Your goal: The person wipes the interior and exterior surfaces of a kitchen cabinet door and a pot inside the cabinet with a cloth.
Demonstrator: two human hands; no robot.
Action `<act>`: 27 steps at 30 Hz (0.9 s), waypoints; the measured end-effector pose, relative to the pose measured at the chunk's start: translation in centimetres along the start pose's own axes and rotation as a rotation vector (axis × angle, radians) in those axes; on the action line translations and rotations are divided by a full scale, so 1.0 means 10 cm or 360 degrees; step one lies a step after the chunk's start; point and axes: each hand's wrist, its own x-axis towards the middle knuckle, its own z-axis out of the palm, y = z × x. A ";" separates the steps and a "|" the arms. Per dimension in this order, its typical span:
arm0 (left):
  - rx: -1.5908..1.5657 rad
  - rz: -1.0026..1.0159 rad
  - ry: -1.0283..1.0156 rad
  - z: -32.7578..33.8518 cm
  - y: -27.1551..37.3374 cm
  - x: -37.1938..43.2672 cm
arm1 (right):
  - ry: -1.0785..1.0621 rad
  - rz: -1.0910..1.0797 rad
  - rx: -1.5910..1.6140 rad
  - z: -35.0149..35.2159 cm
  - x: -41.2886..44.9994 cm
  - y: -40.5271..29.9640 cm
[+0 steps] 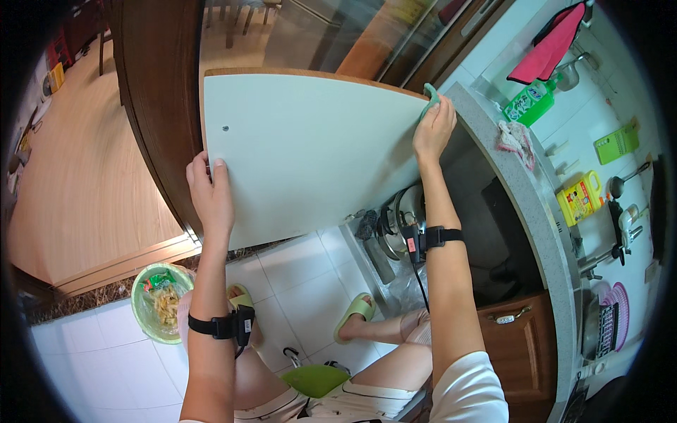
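Observation:
A large pale cabinet door panel with a brown edge stands open in front of me, its inner face towards me. My left hand grips its lower left edge, thumb on the pale face and fingers behind. At the upper right corner my right hand presses a green cloth against the door's edge. Below the right hand, inside the open cabinet, are metal pots or lids and a dark scouring pad.
A green bin with a liner and scraps stands at lower left. On the right runs a grey countertop with a green bottle, a rag and a yellow jug. A brown cabinet door lies below it.

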 end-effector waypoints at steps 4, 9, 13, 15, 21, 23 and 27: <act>0.0045 -0.0005 0.0032 0.01 0.02 0.01 | -0.0201 0.0005 0.0438 0.07 -0.08 -0.70; -0.0169 0.0034 0.0193 0.06 -0.06 0.01 | -0.0241 -0.0305 0.0846 0.19 -0.23 -2.38; -0.0393 -0.0058 0.0302 0.10 -0.22 0.06 | -0.0266 -0.0425 0.0888 0.27 -0.28 -3.05; -0.0516 -0.0122 0.0333 0.05 -0.29 0.12 | -0.0328 -0.0462 0.0907 0.34 -0.31 -3.14; -0.1202 -0.0500 0.0086 -0.01 -0.08 0.08 | -0.0073 -0.0592 0.0404 0.39 -0.33 -2.18; -0.1237 -0.0589 0.0038 -0.09 0.05 0.06 | -0.0051 -0.0516 0.0399 0.43 -0.36 -2.13; -0.1281 -0.0610 -0.0039 -0.29 -0.04 0.10 | -0.0005 -0.0507 0.0569 0.54 -0.46 -2.51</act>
